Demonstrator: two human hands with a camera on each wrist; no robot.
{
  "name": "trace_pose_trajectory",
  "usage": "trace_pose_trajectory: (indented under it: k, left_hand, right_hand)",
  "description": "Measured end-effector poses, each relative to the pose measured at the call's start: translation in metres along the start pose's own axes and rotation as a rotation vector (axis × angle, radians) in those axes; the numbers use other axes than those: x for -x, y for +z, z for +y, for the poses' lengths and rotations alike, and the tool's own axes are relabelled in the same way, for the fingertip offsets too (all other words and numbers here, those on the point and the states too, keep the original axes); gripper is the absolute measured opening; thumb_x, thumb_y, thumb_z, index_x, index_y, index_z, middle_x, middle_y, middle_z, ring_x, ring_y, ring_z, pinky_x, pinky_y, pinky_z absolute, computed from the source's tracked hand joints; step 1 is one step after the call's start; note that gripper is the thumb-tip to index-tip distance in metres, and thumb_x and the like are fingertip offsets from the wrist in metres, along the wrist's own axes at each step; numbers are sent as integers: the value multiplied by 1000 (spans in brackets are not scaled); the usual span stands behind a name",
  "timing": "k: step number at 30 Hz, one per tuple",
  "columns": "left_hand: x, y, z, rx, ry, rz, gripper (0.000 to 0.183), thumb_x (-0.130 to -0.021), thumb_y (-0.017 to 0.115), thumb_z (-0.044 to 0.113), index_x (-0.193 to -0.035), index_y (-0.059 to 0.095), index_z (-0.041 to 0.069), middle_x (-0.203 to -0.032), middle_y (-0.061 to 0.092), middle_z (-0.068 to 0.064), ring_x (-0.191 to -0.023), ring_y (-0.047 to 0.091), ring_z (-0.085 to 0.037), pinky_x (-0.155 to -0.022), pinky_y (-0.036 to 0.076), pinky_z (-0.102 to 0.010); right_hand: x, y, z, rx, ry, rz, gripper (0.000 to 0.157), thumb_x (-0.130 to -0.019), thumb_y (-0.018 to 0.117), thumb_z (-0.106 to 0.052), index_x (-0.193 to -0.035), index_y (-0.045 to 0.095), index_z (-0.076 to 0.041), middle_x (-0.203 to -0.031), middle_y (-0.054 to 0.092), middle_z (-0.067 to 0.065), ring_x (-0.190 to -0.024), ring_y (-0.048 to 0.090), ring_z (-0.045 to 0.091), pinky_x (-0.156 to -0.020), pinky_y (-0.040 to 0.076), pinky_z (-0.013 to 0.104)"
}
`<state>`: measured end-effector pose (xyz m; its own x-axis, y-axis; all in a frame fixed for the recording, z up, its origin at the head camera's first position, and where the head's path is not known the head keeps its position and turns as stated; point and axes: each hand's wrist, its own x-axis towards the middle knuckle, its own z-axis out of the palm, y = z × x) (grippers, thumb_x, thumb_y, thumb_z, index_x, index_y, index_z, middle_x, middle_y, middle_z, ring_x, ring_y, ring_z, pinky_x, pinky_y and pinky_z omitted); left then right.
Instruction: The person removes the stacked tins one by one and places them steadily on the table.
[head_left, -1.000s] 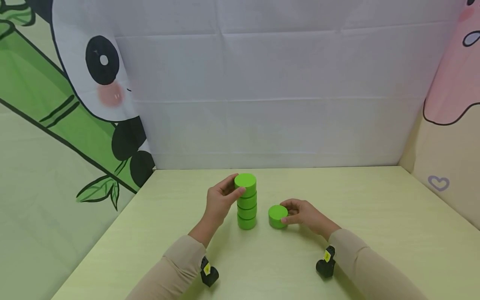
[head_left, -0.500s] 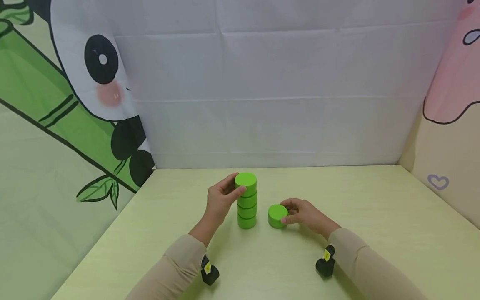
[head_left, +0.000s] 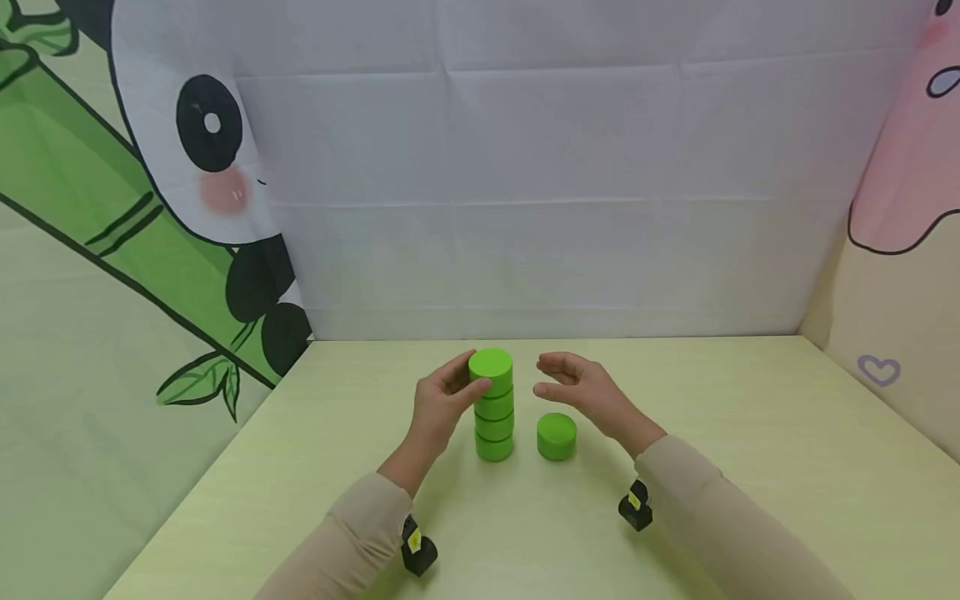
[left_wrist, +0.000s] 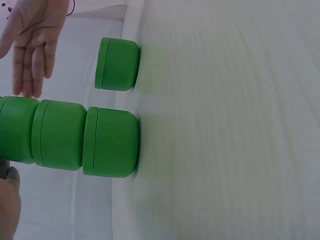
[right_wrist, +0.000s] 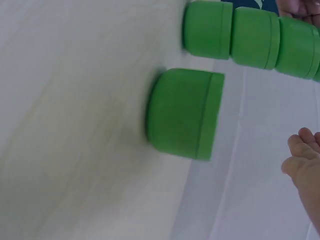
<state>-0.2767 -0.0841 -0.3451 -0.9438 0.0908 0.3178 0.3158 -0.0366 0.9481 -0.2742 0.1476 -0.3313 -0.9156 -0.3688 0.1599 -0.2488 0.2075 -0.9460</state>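
Observation:
Several lidded green round jars stand in an upright stack (head_left: 494,428) on the table. My left hand (head_left: 441,407) grips the top jar (head_left: 491,368) from the left, thumb on its near side and fingers behind it, largely hidden. A single green jar (head_left: 557,438) stands upright just right of the stack; a lid seam shows on this jar (right_wrist: 182,114) in the right wrist view. Over it, and apart from it, is my right hand (head_left: 588,392), its fingers pointing toward the stack with nothing held. In the left wrist view the right hand (left_wrist: 36,45) shows extended fingers.
A pale wood-grain table (head_left: 712,417) lies under everything. Behind it hangs a creased white cloth (head_left: 555,250); printed side panels with a cartoon panda (head_left: 210,200) on the left and a pink figure (head_left: 900,183) on the right flank it.
My right hand has let go of the single jar and risen above it, slightly left. The jar stays in place. My left hand keeps its grip on the top jar, unmoved.

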Motion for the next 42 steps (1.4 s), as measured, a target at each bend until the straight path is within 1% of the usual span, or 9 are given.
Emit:
trace_pose_trajectory:
  k: [3,6,10,15,20,26,29,36,42]
  left_hand:
    - [1,-2,-3,-4,-23,-7,55,-80,74,19,-130,54,9,-127,58,-9,-116,56,-21,-94,48,-30]
    - [4,-4,-5,-14,-35,-27,54,-80,74,21,-129,55,10,-127,58,-7,-117,55,-20,-96,47,-32]
    - [8,-6,-10,-35,-38,-52,56,-79,74,23,-129,54,9,-129,56,-7,-121,52,-20,-98,45,-34]
    - [13,-6,-17,-56,-60,-73,60,-78,75,24,-131,52,7,-131,55,-9,-122,50,-22,-99,44,-35]
    - [15,-5,-21,-47,-82,-72,61,-78,75,22,-132,52,7,-131,55,-10,-122,51,-23,-98,45,-35]
    - [13,-4,-21,-38,-92,-60,57,-78,75,20,-130,54,8,-128,57,-10,-120,53,-23,-96,47,-34]
    - [12,-5,-20,-49,-87,-51,54,-79,75,20,-129,56,10,-126,58,-9,-118,54,-22,-96,47,-35]
    - [11,-6,-20,-49,-72,-49,55,-79,75,22,-129,56,11,-126,59,-8,-117,55,-21,-96,47,-35]
    - [12,-5,-20,-42,-86,-58,56,-78,75,23,-129,55,10,-126,58,-8,-118,54,-21,-95,47,-34]
  right_hand:
    - [-6,10,-14,-31,-27,-18,64,-85,68,-30,-137,40,-4,-142,41,14,-135,34,26,-107,35,45]
    - [-11,21,-23,-35,-45,-19,63,-85,68,-29,-137,41,-6,-142,41,13,-135,34,25,-106,37,43]
    - [-17,32,-29,-42,-51,3,60,-85,68,-27,-136,43,-7,-139,44,10,-134,36,24,-105,38,41]
    - [-21,40,-30,-81,-57,8,63,-84,69,-23,-137,41,-4,-140,44,11,-134,35,25,-105,37,39]
    - [-23,42,-28,-103,-58,9,63,-85,69,-21,-138,40,-4,-140,43,13,-133,36,24,-106,36,40]
    - [-25,43,-27,-106,-40,25,59,-85,69,-23,-136,44,-6,-132,52,11,-122,50,22,-101,42,39]
    - [-27,43,-28,-101,-30,26,58,-85,69,-24,-135,45,-8,-129,54,9,-118,53,20,-99,45,37]
    - [-28,43,-29,-100,-47,24,59,-85,68,-23,-136,43,-5,-129,54,11,-115,56,21,-97,47,35]
    - [-26,45,-26,-108,-51,53,58,-85,69,-23,-135,45,-4,-128,55,11,-115,57,21,-94,48,33]
